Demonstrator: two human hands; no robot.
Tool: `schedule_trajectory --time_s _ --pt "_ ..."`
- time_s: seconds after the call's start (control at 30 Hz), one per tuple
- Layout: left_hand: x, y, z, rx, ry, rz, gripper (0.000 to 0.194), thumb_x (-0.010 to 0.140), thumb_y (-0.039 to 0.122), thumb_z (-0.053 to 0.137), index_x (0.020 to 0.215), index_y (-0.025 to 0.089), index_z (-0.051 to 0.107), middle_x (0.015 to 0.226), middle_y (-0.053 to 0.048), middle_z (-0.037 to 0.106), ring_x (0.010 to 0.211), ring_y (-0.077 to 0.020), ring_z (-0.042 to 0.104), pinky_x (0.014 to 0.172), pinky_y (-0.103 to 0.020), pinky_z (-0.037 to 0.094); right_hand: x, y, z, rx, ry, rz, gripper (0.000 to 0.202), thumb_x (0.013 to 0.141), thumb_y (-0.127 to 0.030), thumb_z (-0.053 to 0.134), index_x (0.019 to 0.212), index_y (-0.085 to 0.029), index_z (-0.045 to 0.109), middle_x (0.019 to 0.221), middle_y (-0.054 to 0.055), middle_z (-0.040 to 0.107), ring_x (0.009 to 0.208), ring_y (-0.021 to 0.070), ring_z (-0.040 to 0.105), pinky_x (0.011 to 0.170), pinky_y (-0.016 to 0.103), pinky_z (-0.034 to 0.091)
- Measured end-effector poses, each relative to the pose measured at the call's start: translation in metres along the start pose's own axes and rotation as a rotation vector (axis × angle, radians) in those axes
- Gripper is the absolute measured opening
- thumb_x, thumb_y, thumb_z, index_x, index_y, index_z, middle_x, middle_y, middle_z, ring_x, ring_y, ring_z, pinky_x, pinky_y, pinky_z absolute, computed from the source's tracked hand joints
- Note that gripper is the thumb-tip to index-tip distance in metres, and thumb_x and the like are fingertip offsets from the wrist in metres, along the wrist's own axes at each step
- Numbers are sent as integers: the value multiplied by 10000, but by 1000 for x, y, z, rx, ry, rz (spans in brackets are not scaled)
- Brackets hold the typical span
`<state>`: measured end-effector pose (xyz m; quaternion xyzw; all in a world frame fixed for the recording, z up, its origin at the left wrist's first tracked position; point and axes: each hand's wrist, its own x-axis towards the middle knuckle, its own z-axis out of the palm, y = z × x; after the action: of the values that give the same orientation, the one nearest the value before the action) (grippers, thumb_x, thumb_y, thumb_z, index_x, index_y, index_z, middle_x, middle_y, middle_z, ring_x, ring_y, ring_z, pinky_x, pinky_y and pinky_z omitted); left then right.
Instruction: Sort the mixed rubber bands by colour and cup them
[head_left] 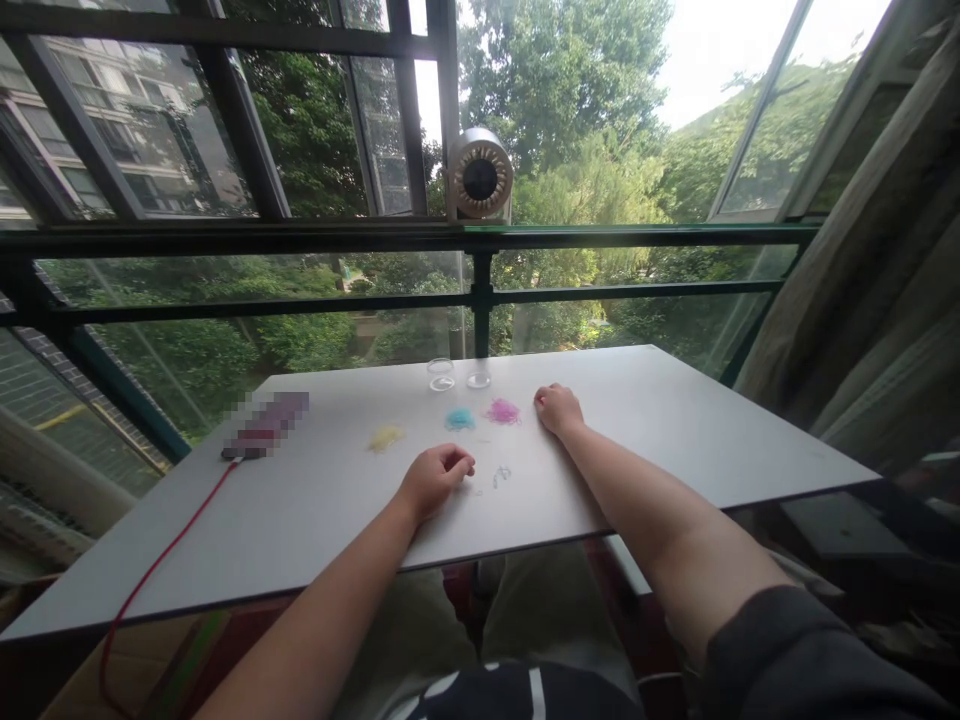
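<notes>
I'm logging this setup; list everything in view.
Table: one, white, centre
Piles: three, yellow, blue, pink, on table
Small pieces: several, clear, table's front
Round items: two, clear, far table edge
Pixelated object: one, purplish, table's left
Cable: one, red, over table edge
Railing: one, dark, behind table
Round device: one, silver, atop railing
Window frames: several, grey, above railing
Curtain: at least one, grey, right
Trees: many, green, outside
Building: one, pale, outside
Cardboard: one, brown, lower left
Sleeve: one, dark, lower right
Left hand: one, bare, near small pieces
Right hand: one, bare, by piles
</notes>
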<state>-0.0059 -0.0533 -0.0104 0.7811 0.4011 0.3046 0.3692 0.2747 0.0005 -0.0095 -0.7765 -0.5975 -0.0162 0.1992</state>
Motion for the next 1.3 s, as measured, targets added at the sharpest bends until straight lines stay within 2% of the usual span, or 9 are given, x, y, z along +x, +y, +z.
schedule_trajectory --time_s 0.33,0.47,0.57,0.7,0.9,1.03,1.1,1.23,1.3 --pt "-1 2 -1 -5 0 -10 279 776 393 513 811 155 654 769 -45 701 641 -150 579 629 -258 424 0 16 6 198 140 -98 272 851 -219 438 968 -197 683 1062 76 637 1016 213 518 887 297 377" --pt "-1 1 -1 -14 1 -5 280 785 396 513 814 152 647 767 -46 695 644 -151 574 630 -260 423 1 25 7 302 268 -23 371 854 -168 323 1041 -155 643 1097 86 634 1029 200 530 901 294 387" --pt "0 0 -1 -22 1 -5 283 788 400 514 811 150 645 756 -45 687 640 -151 566 624 -261 420 -2 37 5 357 360 79 462 853 -160 213 1093 -103 604 1083 126 633 984 201 565 845 306 428" --pt "0 -2 -1 -35 1 8 286 793 404 512 807 151 644 744 -44 679 635 -149 554 622 -261 416 -6 45 6 384 402 123 483 829 -148 189 1054 -104 614 990 132 655 870 204 598 753 319 459" --pt "0 -3 -1 -37 8 15 290 790 412 517 802 149 642 742 -47 676 636 -149 555 619 -257 418 -11 27 9 323 330 -67 348 773 -104 371 941 -185 665 1026 77 654 997 225 531 866 350 404" --pt "0 -3 0 -17 22 27 274 790 400 519 805 157 645 748 -41 685 635 -145 562 618 -252 418 -25 14 4 272 289 -167 298 774 -118 453 972 -196 662 1110 81 623 1109 254 459 936 404 335" --pt "0 -3 1 0 46 41 261 791 385 517 809 160 648 750 -39 686 650 -146 571 620 -251 418 -35 7 2 231 282 -262 297 782 -118 465 1004 -186 651 1140 86 608 1134 248 440 953 403 309" --pt "1 -2 1 70 191 52 215 777 343 529 827 171 647 766 -29 674 710 -154 588 651 -254 434 -54 -9 0 127 260 -524 287 804 -117 462 1018 -175 644 1122 85 611 1111 231 445 936 376 303" --pt "2 -3 -2 113 305 37 201 774 328 528 841 175 640 781 -26 668 720 -155 591 670 -262 449 -57 -20 0 98 232 -560 260 812 -146 482 1005 -179 652 1104 88 614 1088 238 446 912 373 306"
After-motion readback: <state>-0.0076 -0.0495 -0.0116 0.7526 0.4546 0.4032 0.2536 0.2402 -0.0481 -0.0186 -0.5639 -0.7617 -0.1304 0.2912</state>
